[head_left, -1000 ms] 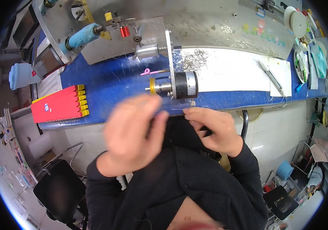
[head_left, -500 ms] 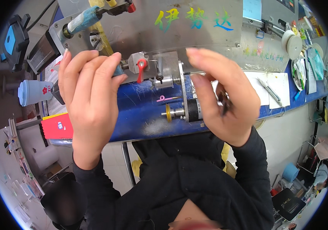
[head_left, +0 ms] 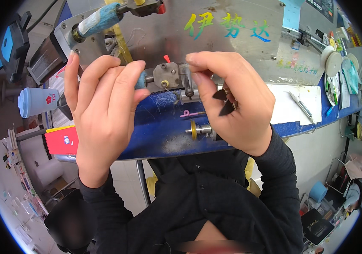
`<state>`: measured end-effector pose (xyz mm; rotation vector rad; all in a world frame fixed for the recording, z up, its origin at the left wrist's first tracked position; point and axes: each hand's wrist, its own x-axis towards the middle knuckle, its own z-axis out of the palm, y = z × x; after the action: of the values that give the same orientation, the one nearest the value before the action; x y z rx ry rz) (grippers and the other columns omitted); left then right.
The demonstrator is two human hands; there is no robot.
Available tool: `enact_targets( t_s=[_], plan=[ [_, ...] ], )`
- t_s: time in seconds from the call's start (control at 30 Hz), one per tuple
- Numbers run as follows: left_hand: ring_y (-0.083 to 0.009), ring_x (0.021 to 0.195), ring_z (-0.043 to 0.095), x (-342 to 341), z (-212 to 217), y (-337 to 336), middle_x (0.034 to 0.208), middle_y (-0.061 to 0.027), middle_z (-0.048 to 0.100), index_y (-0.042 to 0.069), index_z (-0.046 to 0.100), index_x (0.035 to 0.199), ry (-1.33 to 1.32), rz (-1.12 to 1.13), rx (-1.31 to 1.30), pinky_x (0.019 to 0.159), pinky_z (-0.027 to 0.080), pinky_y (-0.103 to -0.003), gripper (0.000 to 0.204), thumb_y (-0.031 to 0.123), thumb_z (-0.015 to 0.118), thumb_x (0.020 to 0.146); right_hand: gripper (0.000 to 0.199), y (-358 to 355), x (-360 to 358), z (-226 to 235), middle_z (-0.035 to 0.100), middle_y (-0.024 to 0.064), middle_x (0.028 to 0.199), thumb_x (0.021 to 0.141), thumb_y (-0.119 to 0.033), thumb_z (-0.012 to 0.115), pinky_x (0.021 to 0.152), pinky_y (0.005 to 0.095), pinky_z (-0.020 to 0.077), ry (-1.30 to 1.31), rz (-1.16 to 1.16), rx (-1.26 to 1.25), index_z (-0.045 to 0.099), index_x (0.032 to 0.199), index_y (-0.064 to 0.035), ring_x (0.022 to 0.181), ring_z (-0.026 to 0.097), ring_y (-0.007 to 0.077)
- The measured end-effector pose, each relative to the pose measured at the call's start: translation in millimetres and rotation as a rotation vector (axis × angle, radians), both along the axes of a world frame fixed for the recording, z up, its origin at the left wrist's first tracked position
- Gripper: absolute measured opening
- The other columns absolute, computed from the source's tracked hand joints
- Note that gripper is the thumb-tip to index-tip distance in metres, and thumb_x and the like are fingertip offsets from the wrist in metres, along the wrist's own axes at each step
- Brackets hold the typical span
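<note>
Over the blue desk (head_left: 149, 137), in from its near edge, we should steady the metal block (head_left: 166, 75), left hand (head_left: 105, 110) half-curled, grip unclear, right hand (head_left: 248, 93) clutching dark-bladed snips (head_left: 227, 109) with blades kept clear.

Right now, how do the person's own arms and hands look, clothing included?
The left hand and right hand are bare, without gloves. The left sleeve and right sleeve are long, black or very dark, and creased, with no print showing.
</note>
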<state>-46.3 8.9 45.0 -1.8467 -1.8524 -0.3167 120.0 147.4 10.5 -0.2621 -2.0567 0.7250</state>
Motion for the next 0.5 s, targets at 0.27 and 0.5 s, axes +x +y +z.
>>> enact_targets(
  t_s=[0.27,0.5],
  plan=[
    [-0.0263,0.108,0.061,0.0,4.3,-0.7,0.103,-0.0077,0.069,0.008,0.070,0.114,-0.048,0.037,-0.014,0.118,0.029,-0.049,0.026,0.020,0.069,0.091,0.025,-0.4,-0.5,5.3,0.072,0.0067,0.100,0.086,0.014,0.067,0.066,0.0211,0.0500,-0.047,0.008,-0.224,0.068,0.108,0.0012,0.085,0.068,0.0101],
    [-0.0283,0.106,0.062,12.2,-3.5,-5.4,0.099,-0.0079,0.070,0.006,0.072,0.110,-0.093,0.032,0.080,0.113,0.036,-0.047,0.026,0.004,0.075,0.084,0.027,-7.2,15.0,5.1,0.071,0.0110,0.105,0.087,0.014,0.065,0.067,0.0181,0.0479,-0.052,0.006,-0.279,0.066,0.111,0.0024,0.086,0.064,0.0082]
  ],
)
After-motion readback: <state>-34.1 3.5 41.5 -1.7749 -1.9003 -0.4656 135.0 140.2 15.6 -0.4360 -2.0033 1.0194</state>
